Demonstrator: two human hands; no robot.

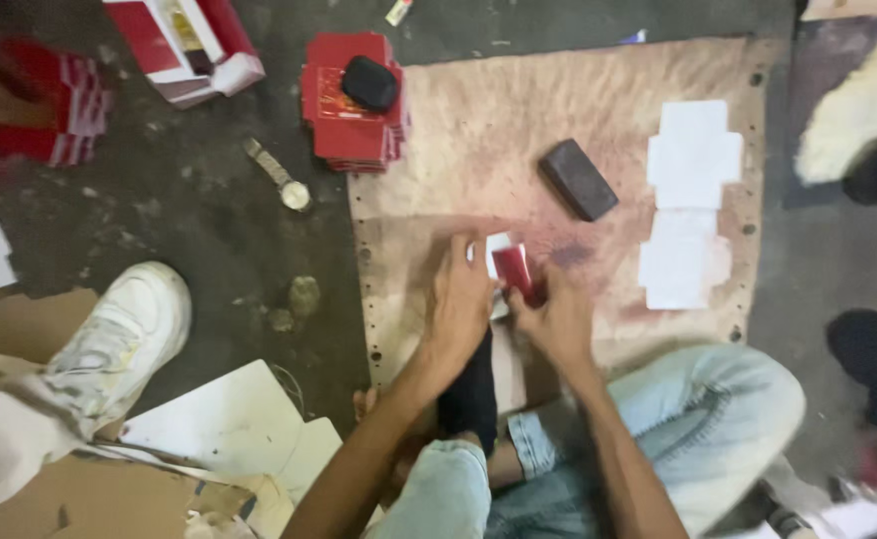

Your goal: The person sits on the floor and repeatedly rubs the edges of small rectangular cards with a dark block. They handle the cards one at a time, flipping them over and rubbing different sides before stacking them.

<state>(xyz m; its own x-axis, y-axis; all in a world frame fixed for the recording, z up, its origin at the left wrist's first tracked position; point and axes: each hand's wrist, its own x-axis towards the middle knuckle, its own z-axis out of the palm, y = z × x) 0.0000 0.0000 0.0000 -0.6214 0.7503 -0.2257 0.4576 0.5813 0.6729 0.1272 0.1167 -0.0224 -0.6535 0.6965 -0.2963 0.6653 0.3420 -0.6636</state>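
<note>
A cardboard sheet [578, 130] lies on the floor before a seated person. Both hands meet at its near edge: the left hand [458, 304] and right hand [556, 321] on a small folded carton [510, 268]. Beyond them lies a block [578, 179]; to its right, two flat carton blanks [691, 205]. At the sheet's far left corner sits a stack of cartons [350, 105]; a wristwatch [279, 176] lies left of it.

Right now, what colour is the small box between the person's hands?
Red with a white flap: the small box, clearest in the head view.
</note>
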